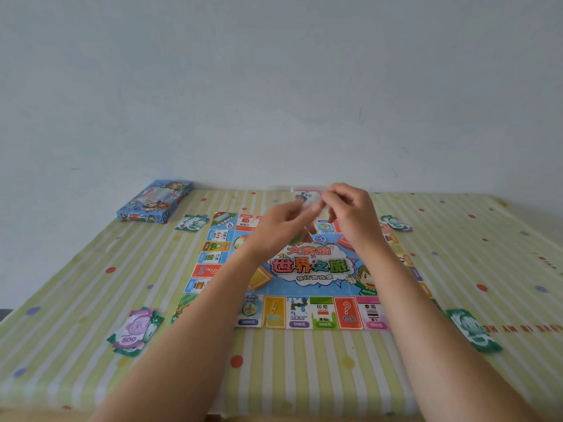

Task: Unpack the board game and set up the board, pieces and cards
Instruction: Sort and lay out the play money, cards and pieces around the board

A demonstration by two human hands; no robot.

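Observation:
The colourful game board (304, 269) lies unfolded flat in the middle of the table. Above its far half my left hand (280, 226) and my right hand (350, 214) are raised together, both pinching a small clear plastic bag (310, 202) between their fingertips. What the bag holds is blurred. Stacks of play money sit off the board's corners: a far left stack (192, 223), a far right stack (396, 223), a near left stack (135, 330) and a near right stack (473, 330). The blue game box (154, 202) lies at the far left by the wall.
A table with a striped yellow-green dotted cloth (304, 360) stands against a plain pale wall (274, 86). A card or paper (300, 194) lies at the far edge behind my hands. The table's near edge runs along the bottom of the view.

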